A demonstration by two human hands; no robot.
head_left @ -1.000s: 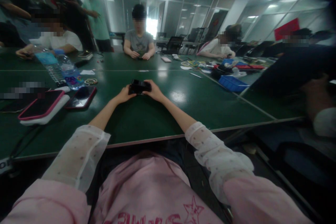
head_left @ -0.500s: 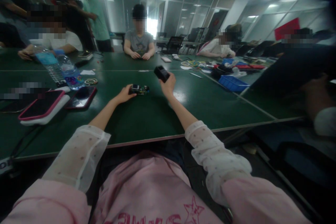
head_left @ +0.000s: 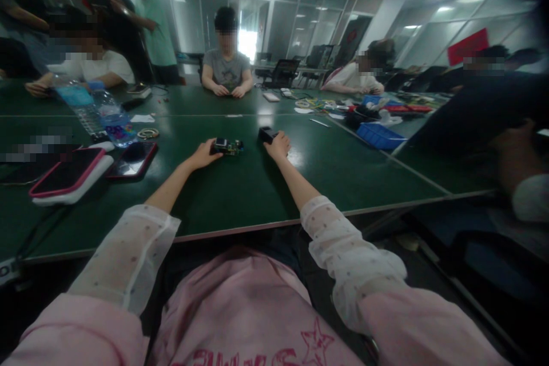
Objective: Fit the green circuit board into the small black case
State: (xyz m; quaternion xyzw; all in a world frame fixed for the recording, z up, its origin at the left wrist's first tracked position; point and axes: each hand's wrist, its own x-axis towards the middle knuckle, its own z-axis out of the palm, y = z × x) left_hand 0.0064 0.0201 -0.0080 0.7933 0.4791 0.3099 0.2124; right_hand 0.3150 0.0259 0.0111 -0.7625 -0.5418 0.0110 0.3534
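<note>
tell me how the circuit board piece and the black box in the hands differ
The circuit board piece shows small multicoloured parts; the black box looks plain and dark. The board piece has an uneven outline, the box a blocky one. The left hand holds the board piece, the right hand the box. Both are in use of one hand each.

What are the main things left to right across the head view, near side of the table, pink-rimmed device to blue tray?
Pink-rimmed device → red-edged phone → circuit board in left hand → black case in right hand → blue tray.
</note>
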